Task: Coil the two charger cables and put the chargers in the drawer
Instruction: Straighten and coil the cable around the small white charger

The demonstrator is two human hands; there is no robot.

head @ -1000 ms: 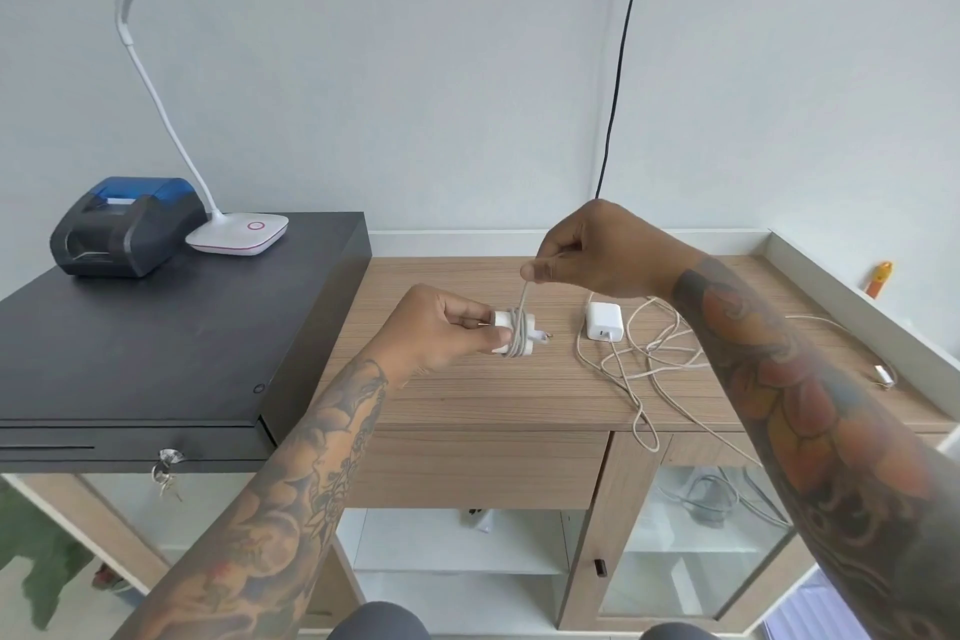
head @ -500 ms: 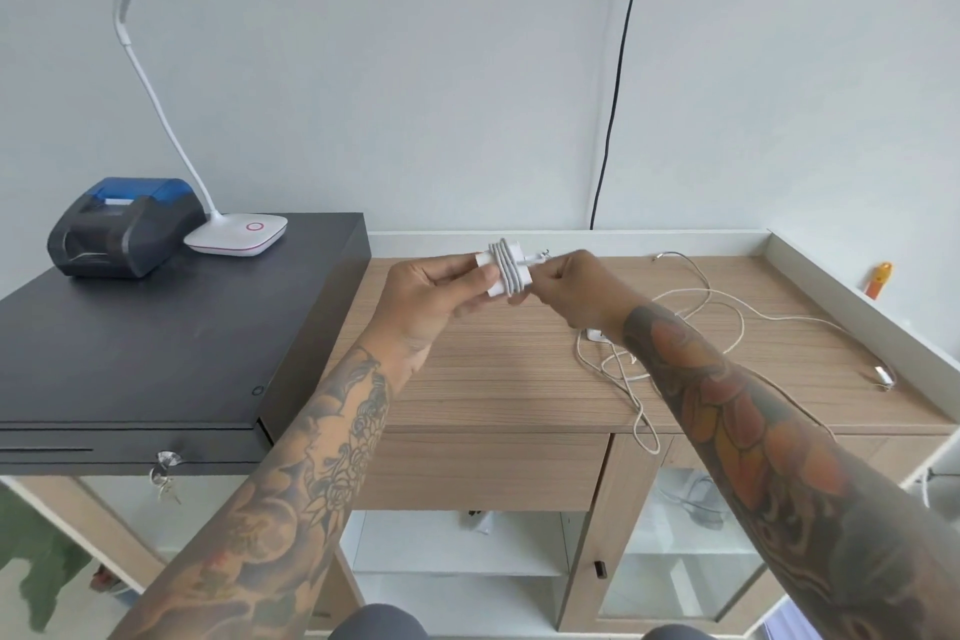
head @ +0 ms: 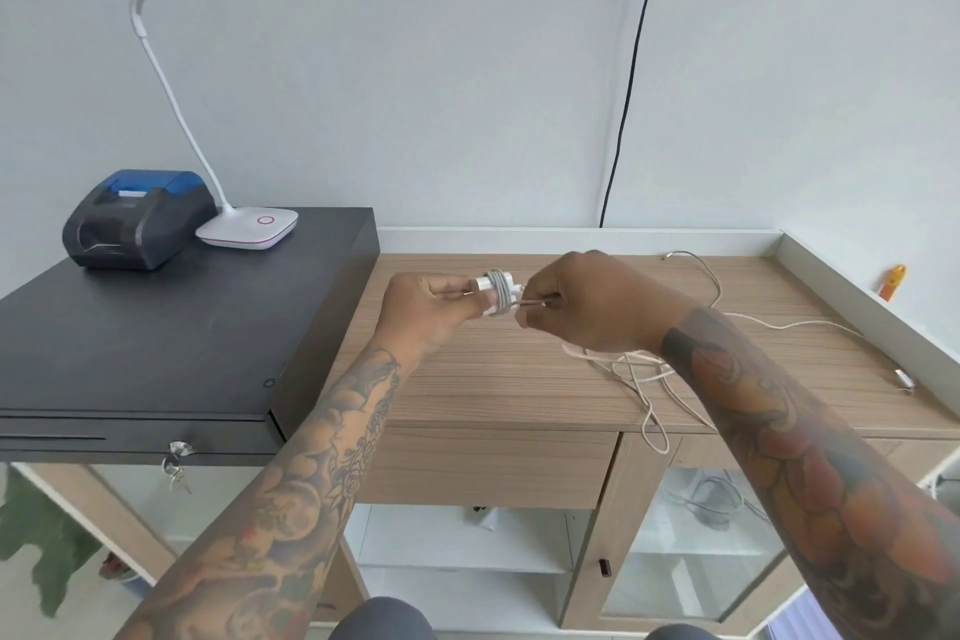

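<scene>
Pale grey wall [head: 415, 68], black cord [head: 631, 68] running down it. Wooden counter [head: 467, 379] below; black cash drawer [head: 156, 338] at its left carries receipt printer [head: 137, 218], white desk lamp [head: 247, 226]. Glass-door cabinet [head: 691, 546] underneath, contents unclear.

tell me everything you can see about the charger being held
The charger is a small white plastic block, held in the air above the wooden counter. Pale cable is wound in several turns around its middle. The left hand grips one end; the right hand pinches the cable's loose end beside it.
</scene>
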